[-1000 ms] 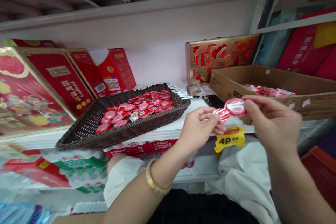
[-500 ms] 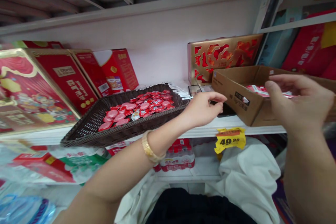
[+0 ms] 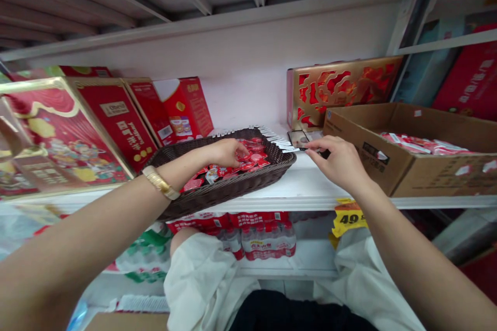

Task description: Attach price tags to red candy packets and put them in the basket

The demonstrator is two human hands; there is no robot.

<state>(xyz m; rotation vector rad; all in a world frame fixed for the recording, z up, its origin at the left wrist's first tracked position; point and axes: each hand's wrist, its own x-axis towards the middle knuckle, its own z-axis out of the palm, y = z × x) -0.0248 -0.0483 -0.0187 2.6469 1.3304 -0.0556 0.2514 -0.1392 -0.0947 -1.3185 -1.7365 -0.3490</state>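
Note:
A dark brown wicker basket (image 3: 233, 186) stands on the white shelf, holding many small red-wrapped packets (image 3: 258, 158) with round pink faces. My left hand (image 3: 227, 154), a gold bracelet (image 3: 161, 182) on its wrist, reaches into the basket. Its fingers are curled down on a red packet, their tips partly hidden. White label strips (image 3: 274, 138) stick out in a row along the basket's far and right rim. At the right corner of that row, my right hand (image 3: 337, 161) pinches the end of one strip between thumb and forefinger.
An open cardboard box (image 3: 388, 165) with more red packets stands at the right. Behind it leans a gold and red gift box (image 3: 341, 88). Red gift boxes (image 3: 112, 114) stand left of the basket. Bottle packs (image 3: 267, 240) sit below, near a yellow price tag (image 3: 347, 217).
The red packet with a white label is no longer between my hands. My left hand has moved left into the basket. My right hand first drew back over the cardboard box, then came left to the label strips.

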